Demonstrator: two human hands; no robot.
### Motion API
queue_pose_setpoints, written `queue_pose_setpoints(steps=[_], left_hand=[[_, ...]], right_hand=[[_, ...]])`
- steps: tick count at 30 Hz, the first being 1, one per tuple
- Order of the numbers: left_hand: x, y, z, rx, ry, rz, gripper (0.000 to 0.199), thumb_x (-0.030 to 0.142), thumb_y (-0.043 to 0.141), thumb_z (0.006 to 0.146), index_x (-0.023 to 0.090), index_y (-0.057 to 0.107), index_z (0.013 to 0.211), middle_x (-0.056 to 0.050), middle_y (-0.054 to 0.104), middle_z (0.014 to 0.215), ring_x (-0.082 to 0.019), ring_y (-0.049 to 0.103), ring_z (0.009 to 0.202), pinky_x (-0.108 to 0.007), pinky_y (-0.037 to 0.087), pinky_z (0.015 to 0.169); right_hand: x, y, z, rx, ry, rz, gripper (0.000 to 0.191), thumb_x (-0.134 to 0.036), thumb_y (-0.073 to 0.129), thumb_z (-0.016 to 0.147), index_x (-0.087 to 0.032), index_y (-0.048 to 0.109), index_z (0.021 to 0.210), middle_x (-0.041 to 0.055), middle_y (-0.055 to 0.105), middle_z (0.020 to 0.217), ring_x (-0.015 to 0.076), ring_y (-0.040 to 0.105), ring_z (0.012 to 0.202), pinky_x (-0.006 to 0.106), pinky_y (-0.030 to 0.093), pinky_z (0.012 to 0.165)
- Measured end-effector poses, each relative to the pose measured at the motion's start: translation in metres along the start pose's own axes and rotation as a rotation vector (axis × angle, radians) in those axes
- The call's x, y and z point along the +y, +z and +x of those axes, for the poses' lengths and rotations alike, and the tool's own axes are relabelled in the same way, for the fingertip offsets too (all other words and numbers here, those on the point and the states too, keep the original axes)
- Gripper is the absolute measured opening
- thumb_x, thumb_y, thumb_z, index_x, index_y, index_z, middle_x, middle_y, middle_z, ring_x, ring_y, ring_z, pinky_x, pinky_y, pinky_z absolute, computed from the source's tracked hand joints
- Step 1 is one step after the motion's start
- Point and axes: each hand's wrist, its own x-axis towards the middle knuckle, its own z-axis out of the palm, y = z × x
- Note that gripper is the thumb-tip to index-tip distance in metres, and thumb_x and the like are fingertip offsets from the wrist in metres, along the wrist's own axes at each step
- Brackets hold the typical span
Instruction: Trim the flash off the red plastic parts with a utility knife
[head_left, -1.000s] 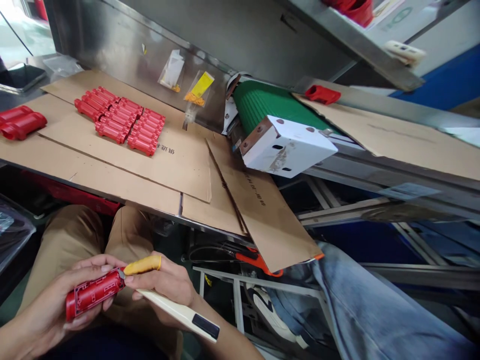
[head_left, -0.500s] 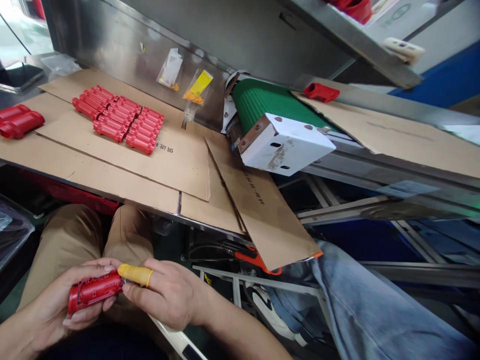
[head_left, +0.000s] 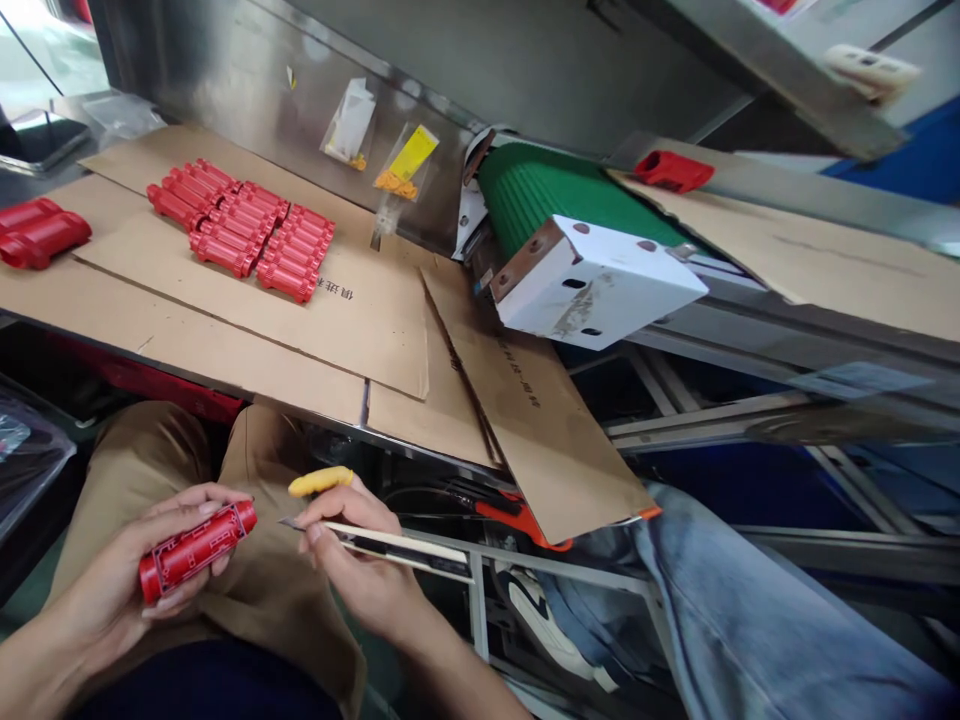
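A dark phone [head_left: 39, 140] at upper left, a green conveyor belt [head_left: 559, 195] right of top center, a white bracket [head_left: 604, 285] at its end, a co-worker's blue jeans [head_left: 739, 600] stretching across lower right

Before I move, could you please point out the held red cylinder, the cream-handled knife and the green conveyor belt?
Held red cylinder [head_left: 198, 551]: head view, middle of its patterned side.
Cream-handled knife [head_left: 397, 542]: head view, on its handle.
Green conveyor belt [head_left: 562, 198]: head view, middle of its ribbed surface.
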Motion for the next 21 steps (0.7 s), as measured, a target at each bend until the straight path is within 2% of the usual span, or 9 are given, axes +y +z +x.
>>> queue_pose_setpoints(steps=[3, 6, 9, 12, 15, 16, 18, 19, 21], left_hand=[[0.0, -0.001, -0.001, 0.081, 0.049, 0.031, 0.049, 0.045, 0.097, 0.075, 0.02, 0.085, 0.115, -0.011, 0.082, 0.086, -0.02, 0.072, 0.054, -0.019, 0.035, 0.034], [-0.001, -0.001, -0.001, 0.087, 0.062, 0.04, 0.05, 0.045, 0.097, 0.074, 0.02, 0.085, 0.115, -0.01, 0.083, 0.087, -0.019, 0.071, 0.053, -0.018, 0.035, 0.036], [0.0, 0.002, 0.0, 0.018, 0.027, 0.025, 0.051, 0.05, 0.097, 0.077, 0.019, 0.086, 0.116, -0.01, 0.081, 0.075, -0.012, 0.058, 0.043, -0.016, 0.031, 0.037], [0.005, 0.004, 0.001, -0.063, -0.027, -0.024, 0.055, 0.056, 0.098, 0.076, 0.016, 0.088, 0.113, -0.011, 0.077, 0.065, -0.007, 0.046, 0.038, -0.014, 0.024, 0.037], [0.009, 0.004, 0.0, -0.114, -0.058, -0.093, 0.063, 0.063, 0.096, 0.077, 0.015, 0.089, 0.117, -0.012, 0.078, 0.067, -0.007, 0.043, 0.038, -0.016, 0.024, 0.038], [0.007, 0.004, -0.001, -0.142, -0.034, -0.123, 0.069, 0.069, 0.093, 0.078, 0.015, 0.088, 0.121, -0.014, 0.079, 0.071, -0.009, 0.047, 0.04, -0.018, 0.029, 0.039], [0.001, 0.004, -0.005, -0.161, 0.123, -0.136, 0.078, 0.076, 0.091, 0.076, 0.018, 0.087, 0.128, -0.014, 0.081, 0.082, -0.015, 0.057, 0.051, -0.024, 0.043, 0.047], [-0.002, 0.004, -0.007, -0.122, 0.242, -0.101, 0.078, 0.075, 0.094, 0.073, 0.02, 0.087, 0.128, -0.014, 0.082, 0.088, -0.018, 0.063, 0.06, -0.027, 0.051, 0.055], [-0.003, 0.006, -0.009, 0.061, 0.489, 0.059, 0.065, 0.065, 0.102, 0.068, 0.023, 0.089, 0.116, -0.012, 0.083, 0.099, -0.025, 0.073, 0.083, -0.031, 0.06, 0.078]], right_hand=[[0.007, 0.009, 0.0, 0.017, 0.013, -0.045, 0.014, -0.019, 0.066, 0.104, -0.022, 0.08, 0.103, 0.0047, 0.079, 0.085, 0.0209, 0.075, 0.091, 0.032, 0.06, 0.083], [0.009, 0.018, 0.001, -0.01, 0.047, -0.064, 0.015, -0.028, 0.067, 0.106, -0.021, 0.08, 0.105, 0.004, 0.077, 0.085, 0.0179, 0.072, 0.08, 0.03, 0.058, 0.076], [0.012, 0.028, 0.008, -0.066, 0.278, 0.071, 0.028, -0.045, 0.07, 0.106, -0.019, 0.08, 0.105, -0.0004, 0.07, 0.075, 0.0127, 0.062, 0.06, 0.025, 0.052, 0.059], [0.016, 0.037, 0.018, -0.181, 0.531, 0.31, 0.048, -0.065, 0.08, 0.096, -0.018, 0.076, 0.093, -0.0036, 0.065, 0.067, 0.0088, 0.054, 0.047, 0.02, 0.046, 0.046], [0.019, 0.04, 0.022, -0.201, 0.625, 0.442, 0.059, -0.074, 0.088, 0.086, -0.017, 0.07, 0.084, -0.0035, 0.066, 0.061, 0.0079, 0.054, 0.042, 0.018, 0.044, 0.041], [0.02, 0.041, 0.022, -0.179, 0.633, 0.467, 0.061, -0.076, 0.088, 0.085, -0.017, 0.068, 0.083, -0.0037, 0.066, 0.058, 0.0076, 0.053, 0.04, 0.017, 0.042, 0.04], [0.021, 0.044, 0.021, -0.125, 0.65, 0.523, 0.064, -0.078, 0.086, 0.086, -0.018, 0.065, 0.083, -0.0046, 0.064, 0.051, 0.0068, 0.05, 0.036, 0.015, 0.037, 0.037], [0.022, 0.047, 0.02, -0.107, 0.655, 0.553, 0.064, -0.079, 0.085, 0.086, -0.019, 0.064, 0.082, -0.0047, 0.063, 0.049, 0.0064, 0.048, 0.035, 0.015, 0.037, 0.037], [0.025, 0.056, 0.021, -0.121, 0.654, 0.617, 0.064, -0.079, 0.084, 0.088, -0.019, 0.062, 0.083, -0.0043, 0.063, 0.048, 0.0062, 0.048, 0.034, 0.014, 0.037, 0.036]])
